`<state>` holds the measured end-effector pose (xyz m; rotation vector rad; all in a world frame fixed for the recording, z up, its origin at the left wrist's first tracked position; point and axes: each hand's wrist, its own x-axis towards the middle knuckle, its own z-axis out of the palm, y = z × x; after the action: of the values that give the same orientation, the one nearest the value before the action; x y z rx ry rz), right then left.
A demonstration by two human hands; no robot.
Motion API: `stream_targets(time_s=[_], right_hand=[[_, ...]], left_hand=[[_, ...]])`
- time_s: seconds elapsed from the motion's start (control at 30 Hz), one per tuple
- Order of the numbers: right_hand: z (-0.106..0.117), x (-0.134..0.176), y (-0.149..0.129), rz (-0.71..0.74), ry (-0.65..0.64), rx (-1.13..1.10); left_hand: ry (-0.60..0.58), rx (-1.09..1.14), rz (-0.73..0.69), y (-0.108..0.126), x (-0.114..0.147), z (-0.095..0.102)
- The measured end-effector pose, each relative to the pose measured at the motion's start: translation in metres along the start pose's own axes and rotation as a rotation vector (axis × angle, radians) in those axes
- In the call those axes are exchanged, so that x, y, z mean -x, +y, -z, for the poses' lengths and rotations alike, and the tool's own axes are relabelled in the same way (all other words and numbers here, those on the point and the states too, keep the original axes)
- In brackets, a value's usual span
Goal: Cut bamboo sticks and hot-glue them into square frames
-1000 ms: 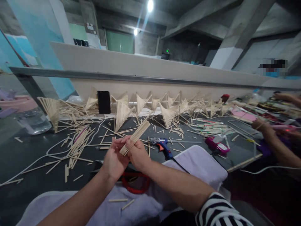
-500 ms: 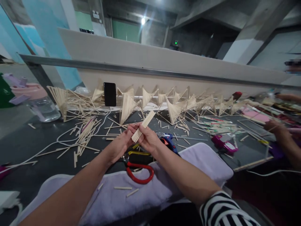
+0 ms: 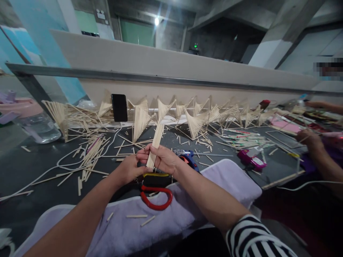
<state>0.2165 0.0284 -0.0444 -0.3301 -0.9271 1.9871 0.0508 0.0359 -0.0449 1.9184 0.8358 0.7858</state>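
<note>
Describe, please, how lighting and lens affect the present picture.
Head view: a white ceiling lamp flares into streaks; head view: the pale wooden stick bundle shows separate sticks; head view, left: the clear pink-lidded plastic bottle looks stretched; head view, right: a co-worker's hand looks blurred.

Craft workshop, concrete pillar (image 3: 282,34), dark worktable (image 3: 44,162), glue gun (image 3: 190,160), stick models (image 3: 140,119)

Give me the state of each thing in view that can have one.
Right hand: closed on the stick bundle
Left hand: touching the bundle's lower end
Stick bundle: held, slanting
Phone: upright, visible side dark
Bottle: upright, holding clear liquid
Ceiling lamp: lit
Green sign: lit
Glue gun: lying, partly hidden
Red-handled tool: lying, partly hidden
Purple towel: rumpled
</note>
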Motion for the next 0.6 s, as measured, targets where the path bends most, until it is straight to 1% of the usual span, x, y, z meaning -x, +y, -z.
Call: stream_targets(time_s=[0.13, 0.2, 0.33, 0.47, 0.6], right_hand=[[-0.0003, -0.0005, -0.0002, -0.006, 0.031, 0.025], [-0.0002, -0.0008, 0.0002, -0.009, 0.04, 0.029], [0.0008, -0.0019, 0.0028, 0.003, 0.066, 0.018], [0.002, -0.0025, 0.0046, -0.002, 0.074, 0.011], [0.0009, -0.0019, 0.0037, -0.003, 0.075, 0.015]], left_hand=[[-0.029, -0.246, 0.016, 0.0021, -0.0004, 0.0019], [-0.033, -0.319, 0.029, 0.0026, -0.0003, 0.0026], [0.002, -0.351, 0.023, 0.0033, 0.0003, 0.0019], [-0.011, -0.389, 0.037, 0.0038, 0.0007, 0.0009], [0.004, -0.35, 0.05, 0.0049, 0.0011, 0.0008]])
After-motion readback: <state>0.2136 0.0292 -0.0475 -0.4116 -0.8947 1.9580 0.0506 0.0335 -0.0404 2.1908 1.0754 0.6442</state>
